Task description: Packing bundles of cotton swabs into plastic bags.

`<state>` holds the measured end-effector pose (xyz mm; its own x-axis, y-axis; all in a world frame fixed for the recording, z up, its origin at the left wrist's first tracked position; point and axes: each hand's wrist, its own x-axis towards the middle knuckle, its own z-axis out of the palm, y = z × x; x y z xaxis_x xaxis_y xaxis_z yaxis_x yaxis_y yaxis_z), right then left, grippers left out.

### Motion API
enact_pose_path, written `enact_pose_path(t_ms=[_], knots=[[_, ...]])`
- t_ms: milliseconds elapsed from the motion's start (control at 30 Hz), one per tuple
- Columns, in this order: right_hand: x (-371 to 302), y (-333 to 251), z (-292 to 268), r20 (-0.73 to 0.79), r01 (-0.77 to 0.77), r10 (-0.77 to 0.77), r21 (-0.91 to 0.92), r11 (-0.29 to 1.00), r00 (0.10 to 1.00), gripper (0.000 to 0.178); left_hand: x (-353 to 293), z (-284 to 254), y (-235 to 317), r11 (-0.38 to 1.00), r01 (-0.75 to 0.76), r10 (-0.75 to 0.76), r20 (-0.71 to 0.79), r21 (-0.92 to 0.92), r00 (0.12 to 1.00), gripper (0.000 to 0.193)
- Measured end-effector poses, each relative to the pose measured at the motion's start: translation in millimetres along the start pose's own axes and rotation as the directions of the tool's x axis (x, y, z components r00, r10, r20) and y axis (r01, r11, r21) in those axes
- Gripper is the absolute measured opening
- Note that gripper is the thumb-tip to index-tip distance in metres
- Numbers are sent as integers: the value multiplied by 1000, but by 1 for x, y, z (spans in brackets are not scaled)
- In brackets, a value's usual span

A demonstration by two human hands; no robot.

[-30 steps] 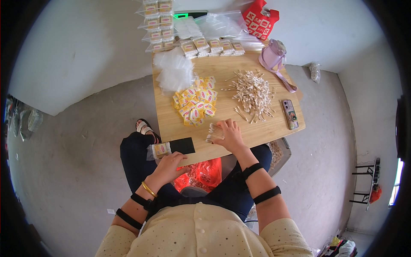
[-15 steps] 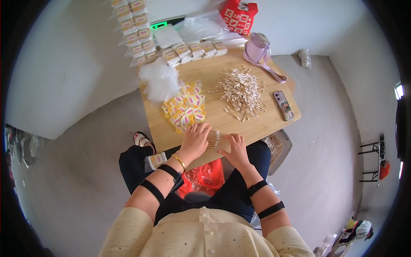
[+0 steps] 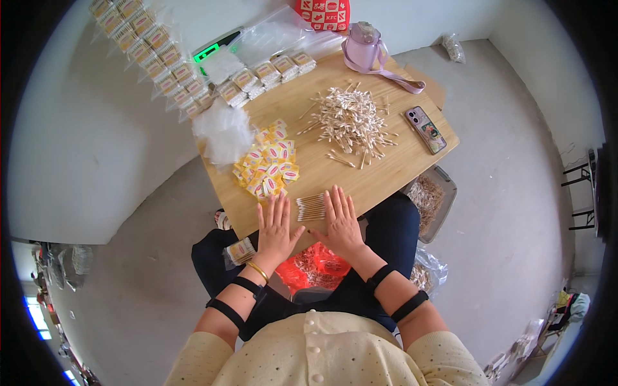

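Note:
A neat row of cotton swabs (image 3: pixel 310 208) lies side by side near the front edge of the wooden table (image 3: pixel 380 186). My left hand (image 3: pixel 277 230) rests flat to the left of the row, fingers stretched out, apart from the swabs. On the other side, my right hand (image 3: pixel 341 225) lies flat with its fingertips at the right ends of the swabs. Neither hand holds anything. Beyond my left hand is a pile of small yellow and white printed cards (image 3: pixel 267 164). Farther back, loose cotton swabs (image 3: pixel 354 122) form a big heap.
Clear plastic bags (image 3: pixel 222 132) lie at the table's left, behind them bagged swab packs (image 3: pixel 257 78) and a tall stack (image 3: pixel 151 55). A lilac bottle (image 3: pixel 362 48) and a phone (image 3: pixel 425 130) are at right. Below are a red bag (image 3: pixel 309 267) and a bin (image 3: pixel 438 202) of swabs.
Both hands have opened flat; the left has drawn back from the swab row, uncovering it, and the right has come up to its right end. The whole view has shifted and turned slightly.

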<state>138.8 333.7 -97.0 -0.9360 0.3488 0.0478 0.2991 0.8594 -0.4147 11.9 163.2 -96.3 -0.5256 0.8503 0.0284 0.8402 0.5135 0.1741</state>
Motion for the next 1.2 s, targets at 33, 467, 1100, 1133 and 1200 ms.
enact_pose_path(t_ms=[33,467,1100,1133,1200], knots=[[3,-1,2,-15,-14,14,-6,1000,1000,107,-1,3,2,999,-3,2,6,49,1000,84],[14,-10,33,-26,59,-61,-68,996,998,87,9,34,12,988,24,-47,-151,-152,987,91],[21,-9,23,82,179,-163,-255,950,983,79,13,27,12,998,-16,13,-54,-58,998,80],[21,-11,24,54,155,-146,-220,963,988,79,13,24,12,998,-13,10,-53,-66,999,82],[21,-14,25,67,127,-116,-194,973,991,79,10,17,9,994,-4,0,-39,-106,999,83]])
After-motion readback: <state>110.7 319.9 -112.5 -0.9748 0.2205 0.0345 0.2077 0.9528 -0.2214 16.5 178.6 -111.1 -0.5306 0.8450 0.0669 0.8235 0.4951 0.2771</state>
